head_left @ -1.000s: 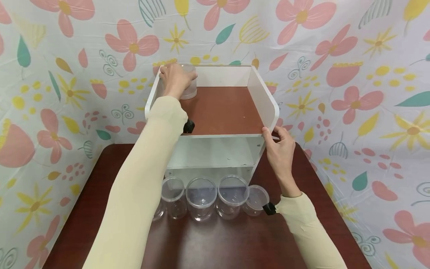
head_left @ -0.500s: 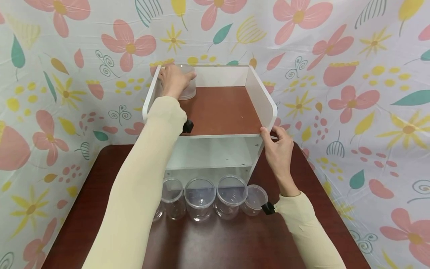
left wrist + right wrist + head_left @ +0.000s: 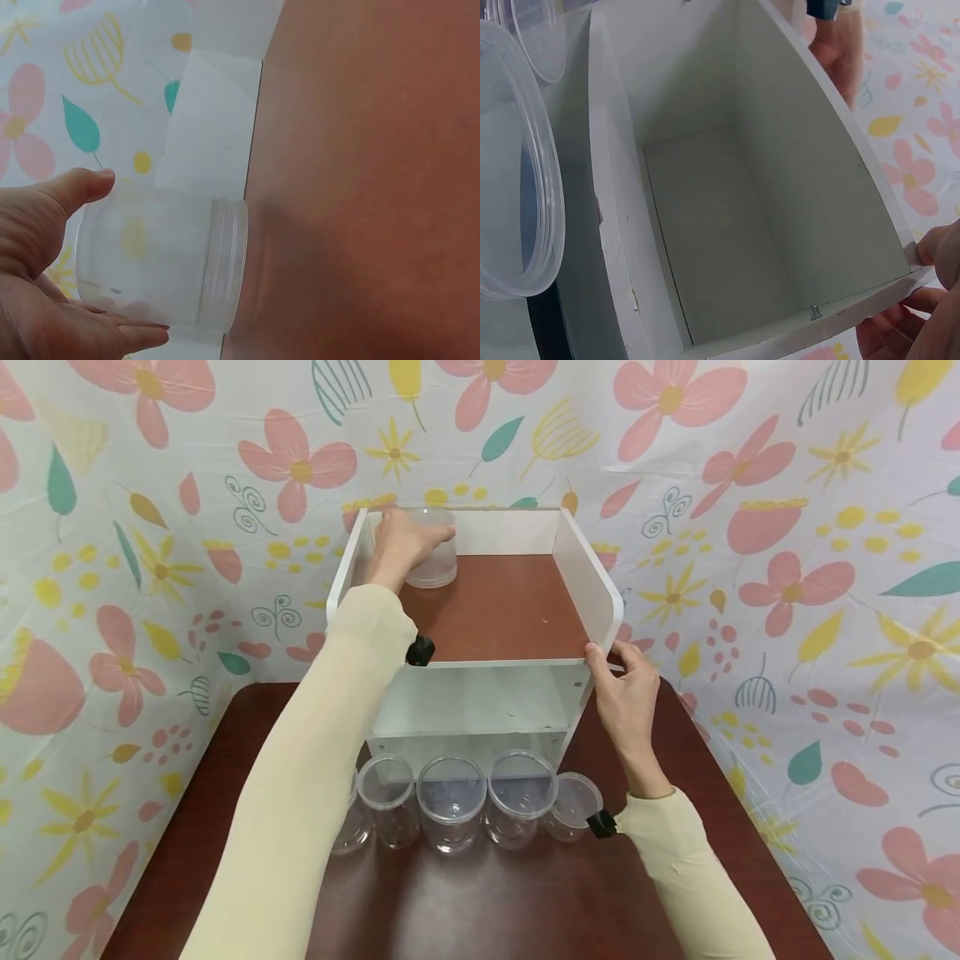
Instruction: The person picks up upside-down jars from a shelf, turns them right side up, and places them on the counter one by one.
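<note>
My left hand (image 3: 402, 545) holds a clear plastic jar (image 3: 435, 564) near the back left corner of the shelf unit's brown top (image 3: 498, 602). In the left wrist view, thumb and fingers lie on opposite sides of the jar (image 3: 150, 251), whose ridged band is at the brown board. At the front right corner of the white shelf unit (image 3: 592, 581), my right hand (image 3: 628, 702) pinches the panel edge, thumb in front. The right wrist view shows thumb and fingers around that corner, beside a white compartment (image 3: 720, 232).
Several clear jars (image 3: 452, 810) stand in a row on the dark red table (image 3: 465, 910), in front of the unit's lower shelf. White side walls and a back wall (image 3: 506, 532) enclose the top. A flowered cloth (image 3: 675, 460) hangs behind.
The left hand and its jar have shifted slightly right, away from the top's left wall. My right hand stays on the corner. The view sways a little.
</note>
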A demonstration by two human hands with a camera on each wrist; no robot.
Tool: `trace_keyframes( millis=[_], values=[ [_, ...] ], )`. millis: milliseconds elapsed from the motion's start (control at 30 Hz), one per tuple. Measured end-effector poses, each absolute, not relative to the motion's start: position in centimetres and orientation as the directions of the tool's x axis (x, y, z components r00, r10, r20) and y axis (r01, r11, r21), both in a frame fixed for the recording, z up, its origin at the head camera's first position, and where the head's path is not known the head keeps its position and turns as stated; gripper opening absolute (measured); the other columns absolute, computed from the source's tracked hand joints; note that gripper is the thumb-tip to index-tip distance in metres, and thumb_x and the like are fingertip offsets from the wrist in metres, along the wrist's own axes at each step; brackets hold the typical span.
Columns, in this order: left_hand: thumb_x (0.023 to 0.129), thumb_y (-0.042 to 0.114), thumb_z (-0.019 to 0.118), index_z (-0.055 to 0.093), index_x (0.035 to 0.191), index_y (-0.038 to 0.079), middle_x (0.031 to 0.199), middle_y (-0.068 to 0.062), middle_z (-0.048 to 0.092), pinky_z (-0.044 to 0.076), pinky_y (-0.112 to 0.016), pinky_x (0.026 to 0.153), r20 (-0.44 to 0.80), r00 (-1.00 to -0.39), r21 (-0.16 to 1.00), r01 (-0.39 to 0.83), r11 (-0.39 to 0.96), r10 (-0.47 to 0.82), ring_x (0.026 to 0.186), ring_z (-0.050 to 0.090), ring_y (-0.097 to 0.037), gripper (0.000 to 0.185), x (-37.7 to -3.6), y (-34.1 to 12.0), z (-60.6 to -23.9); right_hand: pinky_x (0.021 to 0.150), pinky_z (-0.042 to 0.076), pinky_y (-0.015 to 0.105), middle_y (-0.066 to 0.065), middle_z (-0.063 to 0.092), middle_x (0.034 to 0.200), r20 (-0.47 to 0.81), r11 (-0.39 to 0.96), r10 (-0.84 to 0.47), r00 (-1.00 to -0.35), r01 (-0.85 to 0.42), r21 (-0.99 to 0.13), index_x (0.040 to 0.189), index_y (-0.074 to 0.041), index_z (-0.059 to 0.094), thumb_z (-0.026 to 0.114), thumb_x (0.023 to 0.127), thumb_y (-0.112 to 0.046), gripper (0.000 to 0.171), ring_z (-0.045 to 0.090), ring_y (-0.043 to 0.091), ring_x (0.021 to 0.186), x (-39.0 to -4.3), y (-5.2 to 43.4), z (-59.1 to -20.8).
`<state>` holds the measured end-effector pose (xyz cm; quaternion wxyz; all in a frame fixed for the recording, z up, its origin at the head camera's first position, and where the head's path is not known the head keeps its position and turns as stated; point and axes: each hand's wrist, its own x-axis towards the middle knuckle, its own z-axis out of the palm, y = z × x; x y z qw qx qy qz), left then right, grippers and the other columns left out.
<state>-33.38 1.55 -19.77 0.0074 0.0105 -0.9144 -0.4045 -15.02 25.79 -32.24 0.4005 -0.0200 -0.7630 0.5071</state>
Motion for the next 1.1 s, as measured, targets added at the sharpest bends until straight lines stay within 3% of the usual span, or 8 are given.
trace_keyframes(
  millis=[200, 300, 667, 733, 1100],
  values=[
    [0.09, 0.061, 0.068, 0.019, 0.165, 0.009, 0.158, -0.009, 0.043, 0.044, -0.032, 0.106, -0.017, -0.999, 0.762, 0.007, 0.647, 0.031, 0.134, 0.05, -0.019, 0.103, -32.4, 1.6, -19.3, 0.074, 0.049, 0.011, 0.029, 0.068, 0.099, 0.586, 0.494, 0.442, -0.679, -0.362, -0.791, 0.108, 0.017, 0.071, 0.07, 0.096, -0.002, 0.022, 0.061, 0.003, 0.083, -15.2, 25.9, -32.1],
    [0.088, 0.059, 0.071, 0.027, 0.162, 0.01, 0.156, -0.007, 0.044, 0.043, -0.031, 0.107, -0.008, -0.998, 0.799, 0.03, 0.601, 0.061, 0.131, 0.05, -0.018, 0.099, -31.7, 1.8, -19.1, 0.073, 0.049, 0.011, 0.028, 0.067, 0.098, 0.587, 0.492, 0.448, -0.674, -0.363, -0.791, 0.107, 0.017, 0.071, 0.069, 0.096, -0.002, 0.021, 0.061, 0.004, 0.083, -15.1, 26.0, -32.0],
    [0.088, 0.06, 0.072, 0.022, 0.165, 0.014, 0.163, -0.003, 0.036, 0.037, -0.033, 0.115, 0.021, -0.985, 0.798, 0.118, 0.591, 0.169, 0.141, 0.042, -0.017, 0.102, -29.3, 1.5, -18.4, 0.072, 0.05, 0.012, 0.022, 0.069, 0.098, 0.592, 0.49, 0.452, -0.667, -0.369, -0.79, 0.106, 0.014, 0.073, 0.069, 0.097, -0.006, 0.022, 0.062, 0.004, 0.081, -15.7, 27.3, -32.8],
    [0.088, 0.061, 0.071, 0.024, 0.164, 0.014, 0.162, -0.002, 0.037, 0.036, -0.032, 0.114, 0.028, -0.982, 0.796, 0.134, 0.591, 0.186, 0.141, 0.043, -0.016, 0.101, -28.8, 1.3, -18.4, 0.073, 0.05, 0.011, 0.027, 0.067, 0.097, 0.59, 0.488, 0.453, -0.668, -0.368, -0.792, 0.106, 0.017, 0.071, 0.068, 0.096, -0.001, 0.021, 0.062, 0.005, 0.08, -15.1, 26.7, -32.0],
    [0.088, 0.054, 0.076, 0.045, 0.153, 0.014, 0.146, 0.001, 0.054, 0.042, -0.029, 0.106, 0.142, -0.942, 0.82, 0.284, 0.497, 0.303, 0.126, 0.053, -0.01, 0.082, -25.9, -0.9, -18.7, 0.074, 0.05, 0.011, 0.023, 0.067, 0.095, 0.59, 0.49, 0.455, -0.667, -0.365, -0.791, 0.104, 0.017, 0.072, 0.068, 0.096, -0.001, 0.02, 0.061, 0.002, 0.081, -15.0, 26.4, -32.0]
  ],
)
